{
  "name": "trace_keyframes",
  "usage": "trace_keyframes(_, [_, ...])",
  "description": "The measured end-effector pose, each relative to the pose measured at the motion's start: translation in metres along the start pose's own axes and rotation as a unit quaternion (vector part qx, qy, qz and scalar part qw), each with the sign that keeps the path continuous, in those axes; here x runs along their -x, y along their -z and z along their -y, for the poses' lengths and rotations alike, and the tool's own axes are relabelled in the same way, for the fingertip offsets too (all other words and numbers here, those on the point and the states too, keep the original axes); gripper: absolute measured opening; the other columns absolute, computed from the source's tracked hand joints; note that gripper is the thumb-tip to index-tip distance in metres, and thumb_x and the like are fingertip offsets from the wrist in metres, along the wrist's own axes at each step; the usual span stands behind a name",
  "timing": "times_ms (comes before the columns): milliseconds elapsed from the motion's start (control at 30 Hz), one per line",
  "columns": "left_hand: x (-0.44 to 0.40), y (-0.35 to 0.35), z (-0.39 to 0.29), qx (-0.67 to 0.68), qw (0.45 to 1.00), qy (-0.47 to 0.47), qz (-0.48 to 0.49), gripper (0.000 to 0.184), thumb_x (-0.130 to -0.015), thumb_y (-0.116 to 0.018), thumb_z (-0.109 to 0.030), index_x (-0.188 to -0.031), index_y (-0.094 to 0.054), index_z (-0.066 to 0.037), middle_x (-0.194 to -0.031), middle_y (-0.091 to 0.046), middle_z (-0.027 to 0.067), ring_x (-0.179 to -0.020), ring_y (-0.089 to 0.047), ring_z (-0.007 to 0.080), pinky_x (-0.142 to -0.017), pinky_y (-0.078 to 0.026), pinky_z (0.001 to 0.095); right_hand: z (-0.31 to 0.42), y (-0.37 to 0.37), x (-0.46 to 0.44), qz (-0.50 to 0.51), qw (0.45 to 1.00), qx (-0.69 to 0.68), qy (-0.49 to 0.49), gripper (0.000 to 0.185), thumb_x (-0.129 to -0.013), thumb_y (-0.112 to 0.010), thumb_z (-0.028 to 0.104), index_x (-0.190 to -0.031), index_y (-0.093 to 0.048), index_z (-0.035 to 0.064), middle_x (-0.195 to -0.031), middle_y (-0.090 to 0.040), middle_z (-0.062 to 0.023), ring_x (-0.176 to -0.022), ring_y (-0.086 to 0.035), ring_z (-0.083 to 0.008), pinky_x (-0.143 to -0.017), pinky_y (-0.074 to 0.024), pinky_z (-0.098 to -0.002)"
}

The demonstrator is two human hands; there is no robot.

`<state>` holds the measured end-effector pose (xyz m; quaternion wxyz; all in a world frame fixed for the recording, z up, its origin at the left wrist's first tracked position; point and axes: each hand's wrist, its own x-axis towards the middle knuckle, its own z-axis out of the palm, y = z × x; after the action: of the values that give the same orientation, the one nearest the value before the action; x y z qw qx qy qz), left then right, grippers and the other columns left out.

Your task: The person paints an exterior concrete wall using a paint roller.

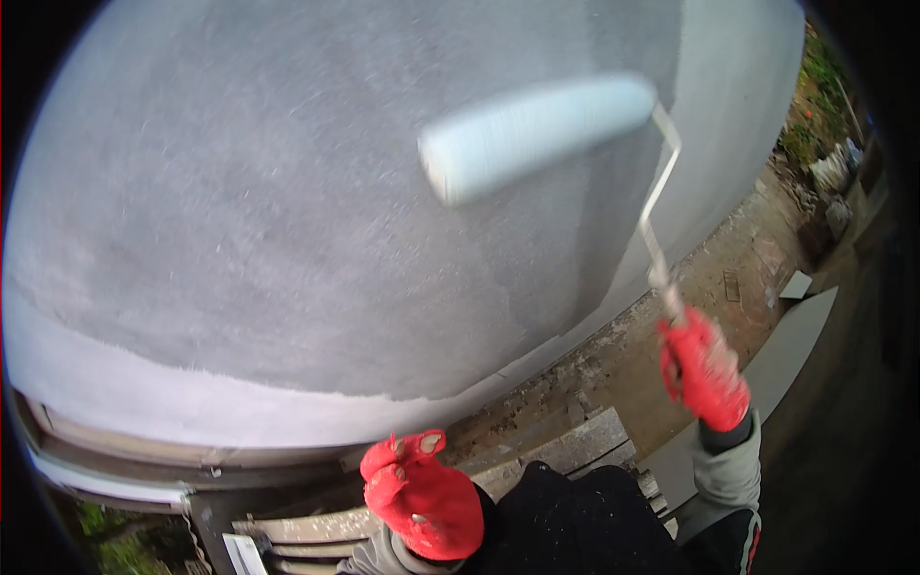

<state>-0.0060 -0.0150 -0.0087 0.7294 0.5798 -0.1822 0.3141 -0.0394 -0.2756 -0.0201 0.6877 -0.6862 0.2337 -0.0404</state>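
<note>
Left hand [426, 503]: in a red glove with pale fingertips showing at its ends, fingers curled together near the lower edge of the view; whether they close on anything cannot be told.
Dark clothing [575, 517]: the person's own, flecked with pale specks, between the two forearms.
Sleeves: grey at both wrists, the right one [728, 474] more fully in view.
Planks [575, 446]: pale-spattered and worn, running below the wall, behind the left hand and the dark clothing.
Right hand [704, 369]: also red-gloved, clamped around the handle of the paint roller, out to the right and well apart from the left hand.
Paint roller [541, 139]: raised above the right hand, its bent metal frame [661, 182] leading up to a pale, blurred sleeve that slants down to the left in front of the wall; whether it touches the surface cannot be told.
Wall [287, 240]: broad and grey, bowed by the lens, with a paler band [230, 402] along its lower edge and another lighter stretch at its right side.
Ground [714, 273]: a stained, brownish strip along the wall's foot.
Pale board [800, 335]: lying to the right, beyond the right hand.
Greenery [815, 91]: at the far upper right, past some whitish bundles [832, 171].
</note>
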Motion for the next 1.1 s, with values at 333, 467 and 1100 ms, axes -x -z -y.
trace_keyframes(333, [-0.026, 0.04, -0.029, 0.071, 0.992, -0.091, 0.042, 0.051, -0.097, -0.044, -0.035, -0.135, -0.039, -0.001, -0.145, -0.034, 0.0154, -0.123, -0.044, 0.0273, -0.106, -0.037, 0.0433, 0.068, -0.014, -0.022, -0.082, 0.972, -0.159, 0.151, 0.037, -0.097, -0.046, 0.037, -0.108, -0.054, 0.0024, -0.059, -0.044, 0.0011, -0.04, -0.036, -0.0066, -0.037, -0.0303, -0.0218])
trace_keyframes(467, [-0.03, 0.072, -0.039, 0.076, 0.991, -0.102, 0.053, 0.051, -0.098, -0.039, -0.035, -0.137, -0.038, -0.001, -0.145, -0.035, 0.0153, -0.124, -0.044, 0.0279, -0.108, -0.035, 0.0438, -0.005, 0.011, 0.043, 0.021, 0.999, -0.045, -0.022, 0.032, -0.095, -0.049, 0.031, -0.105, -0.053, 0.0008, -0.057, -0.046, -0.0014, -0.038, -0.038, -0.0084, -0.037, -0.0318, -0.0233])
trace_keyframes(1100, [-0.02, 0.104, -0.069, 0.1, 0.994, -0.015, -0.038, 0.038, -0.098, -0.044, -0.03, -0.126, -0.05, -0.005, -0.136, -0.043, 0.013, -0.118, -0.047, 0.0292, -0.101, -0.039, 0.0441, -0.357, -0.205, -0.127, 0.464, 0.637, 0.6, 0.136, 0.013, -0.065, -0.064, 0.012, -0.074, -0.067, 0.0026, -0.07, -0.065, -0.0179, -0.071, -0.066, -0.0339, -0.062, -0.0515, -0.0443])
